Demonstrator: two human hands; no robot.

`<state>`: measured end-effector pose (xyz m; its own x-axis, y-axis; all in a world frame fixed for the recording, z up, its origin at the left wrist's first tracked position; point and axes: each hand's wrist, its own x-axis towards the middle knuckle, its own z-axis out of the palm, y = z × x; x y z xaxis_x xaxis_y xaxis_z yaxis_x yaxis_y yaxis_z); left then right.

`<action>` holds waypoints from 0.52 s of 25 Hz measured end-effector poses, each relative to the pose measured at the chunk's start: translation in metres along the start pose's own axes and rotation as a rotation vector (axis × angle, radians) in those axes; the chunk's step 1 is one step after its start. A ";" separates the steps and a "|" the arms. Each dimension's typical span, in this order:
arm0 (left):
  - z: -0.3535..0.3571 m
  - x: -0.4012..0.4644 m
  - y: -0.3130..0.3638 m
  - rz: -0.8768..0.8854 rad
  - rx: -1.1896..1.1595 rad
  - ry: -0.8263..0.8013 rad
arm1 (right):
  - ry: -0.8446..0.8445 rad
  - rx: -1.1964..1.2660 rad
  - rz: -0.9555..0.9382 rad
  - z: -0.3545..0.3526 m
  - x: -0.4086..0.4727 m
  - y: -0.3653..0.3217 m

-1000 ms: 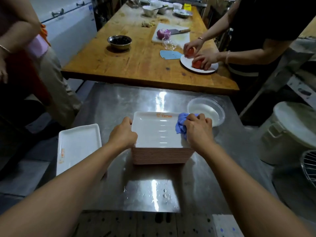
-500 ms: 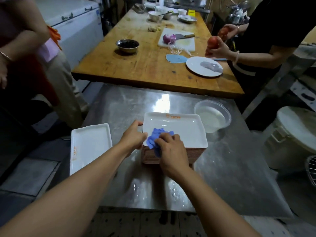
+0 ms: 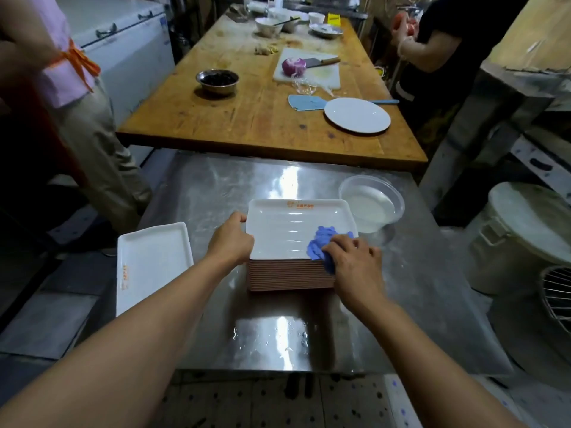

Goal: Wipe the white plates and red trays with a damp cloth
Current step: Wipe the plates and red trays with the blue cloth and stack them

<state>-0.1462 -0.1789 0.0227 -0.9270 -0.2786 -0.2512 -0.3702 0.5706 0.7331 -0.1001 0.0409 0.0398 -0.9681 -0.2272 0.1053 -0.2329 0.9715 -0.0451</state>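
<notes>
Spanning the foreground, a steel table [image 3: 401, 273] carries a stack of trays [image 3: 287, 274], white on top with reddish edges, set near its middle; a long wooden table [image 3: 247, 118] butts against its far edge. A single white tray [image 3: 151, 261] lies at the steel table's left edge, apart from the stack. A clear bowl of water [image 3: 372, 203] sits just beside the stack's far right corner. The left hand [image 3: 230, 242] grips the top tray's left rim, fingers curled over it. The right hand [image 3: 355, 265] presses a bunched blue cloth [image 3: 321, 245] onto the tray's near right corner, fingers curled around the cloth.
</notes>
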 end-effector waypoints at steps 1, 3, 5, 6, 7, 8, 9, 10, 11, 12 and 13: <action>0.001 -0.001 0.001 0.006 0.035 0.017 | -0.023 -0.023 0.025 -0.003 0.000 0.010; 0.002 -0.002 0.003 0.005 0.061 0.046 | -0.048 -0.082 0.021 -0.009 0.004 0.017; 0.002 -0.005 0.006 -0.014 0.087 0.065 | -0.060 -0.097 0.015 -0.018 0.007 0.020; 0.002 -0.008 0.008 -0.023 0.145 0.079 | -0.059 -0.051 0.040 -0.022 0.007 0.022; 0.002 -0.012 0.011 -0.020 0.245 0.112 | -0.047 0.043 0.083 -0.027 0.007 0.026; 0.002 -0.017 0.013 0.005 0.359 0.159 | -0.021 0.165 0.130 -0.032 0.006 0.030; 0.003 -0.023 0.016 0.066 0.447 0.204 | 0.025 0.288 0.175 -0.035 0.005 0.034; 0.006 -0.030 0.022 0.164 0.488 0.231 | 0.074 0.376 0.212 -0.039 0.004 0.039; 0.010 -0.036 0.028 0.283 0.489 0.226 | 0.111 0.416 0.239 -0.042 0.002 0.042; 0.016 -0.042 0.034 0.400 0.485 0.186 | 0.130 0.434 0.260 -0.043 0.000 0.045; 0.023 -0.047 0.040 0.493 0.498 0.133 | 0.140 0.449 0.279 -0.043 -0.001 0.047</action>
<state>-0.1191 -0.1256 0.0489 -0.9901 0.0289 0.1375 0.0769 0.9306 0.3578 -0.1064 0.0897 0.0805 -0.9844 0.0758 0.1587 -0.0152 0.8622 -0.5063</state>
